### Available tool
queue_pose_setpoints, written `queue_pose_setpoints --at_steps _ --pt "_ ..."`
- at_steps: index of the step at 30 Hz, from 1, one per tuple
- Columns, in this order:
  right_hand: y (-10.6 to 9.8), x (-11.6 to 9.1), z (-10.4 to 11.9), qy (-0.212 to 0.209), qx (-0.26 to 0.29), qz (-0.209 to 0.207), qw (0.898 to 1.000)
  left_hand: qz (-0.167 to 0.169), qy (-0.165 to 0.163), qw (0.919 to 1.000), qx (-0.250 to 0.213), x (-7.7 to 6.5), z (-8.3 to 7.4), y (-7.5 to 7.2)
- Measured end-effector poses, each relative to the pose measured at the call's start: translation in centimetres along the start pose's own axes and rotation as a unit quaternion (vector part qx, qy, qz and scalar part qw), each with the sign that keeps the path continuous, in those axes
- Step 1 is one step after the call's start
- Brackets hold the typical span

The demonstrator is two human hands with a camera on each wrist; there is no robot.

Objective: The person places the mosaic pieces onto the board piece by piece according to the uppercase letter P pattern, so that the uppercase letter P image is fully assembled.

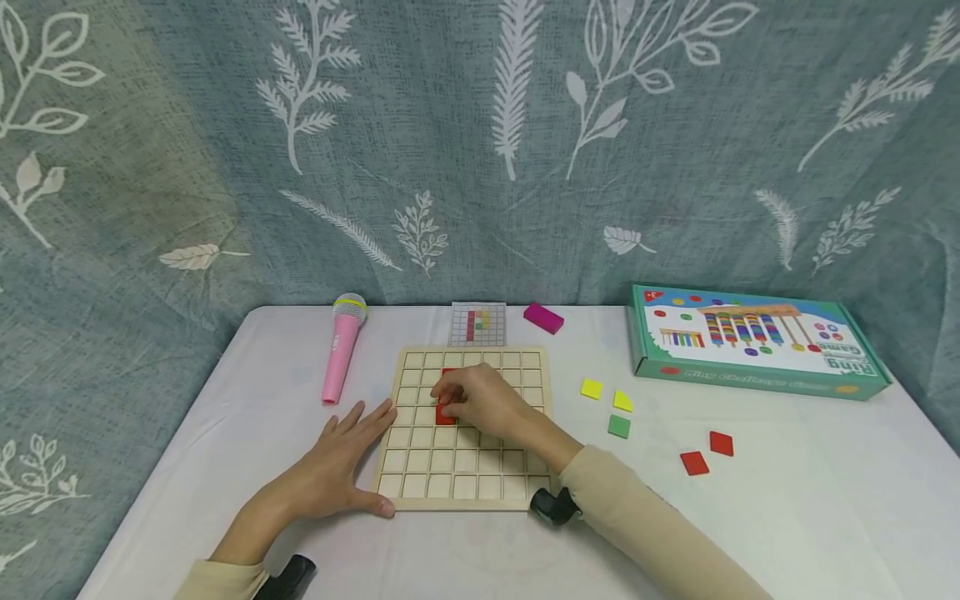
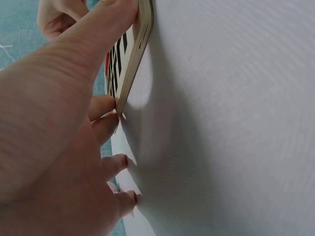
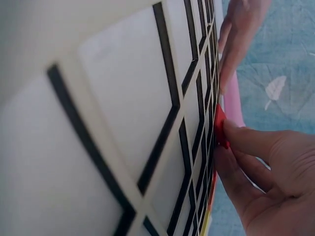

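Head view: I judge the spread left hand (image 1: 337,462) steadies the board (image 1: 465,504); the right hand (image 1: 486,402) pinches a red tile (image 3: 220,125).

long beige sleeves (image 1: 652,529), black wrist cameras (image 1: 553,507)

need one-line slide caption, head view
Left hand touches the edge of a wooden grid board while the right hand, over it, pinches a red tile.
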State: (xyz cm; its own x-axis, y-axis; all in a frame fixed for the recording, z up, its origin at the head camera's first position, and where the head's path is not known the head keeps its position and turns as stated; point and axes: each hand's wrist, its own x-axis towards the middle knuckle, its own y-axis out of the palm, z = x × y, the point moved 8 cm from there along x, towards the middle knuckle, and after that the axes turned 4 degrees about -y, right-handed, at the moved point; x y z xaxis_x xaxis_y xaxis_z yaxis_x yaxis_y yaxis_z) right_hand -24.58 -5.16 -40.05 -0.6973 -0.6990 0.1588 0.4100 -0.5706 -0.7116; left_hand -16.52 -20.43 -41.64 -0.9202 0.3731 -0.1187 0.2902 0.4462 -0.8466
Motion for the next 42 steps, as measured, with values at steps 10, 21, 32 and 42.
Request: queue_pose_setpoints --at_steps 10,21,32,42 --pt "0.4 -0.2 0.2 0.003 -0.004 0.019 1.000 0.004 0.001 1.0000 0.004 0.0 -0.1 0.2" --pt "-0.4 -0.6 1.0 -0.006 0.001 0.037 0.999 0.001 0.003 1.0000 0.000 -0.1 0.0 0.3" --pt "-2.3 -3.0 1.4 -0.012 -0.007 0.036 0.999 -0.001 -0.001 1.0000 -0.001 0.1 0.1 0.3" --pt "-5.0 -5.7 0.1 -0.006 0.005 0.024 1.000 -0.002 0.000 1.0000 0.002 0.1 0.1 0.3"
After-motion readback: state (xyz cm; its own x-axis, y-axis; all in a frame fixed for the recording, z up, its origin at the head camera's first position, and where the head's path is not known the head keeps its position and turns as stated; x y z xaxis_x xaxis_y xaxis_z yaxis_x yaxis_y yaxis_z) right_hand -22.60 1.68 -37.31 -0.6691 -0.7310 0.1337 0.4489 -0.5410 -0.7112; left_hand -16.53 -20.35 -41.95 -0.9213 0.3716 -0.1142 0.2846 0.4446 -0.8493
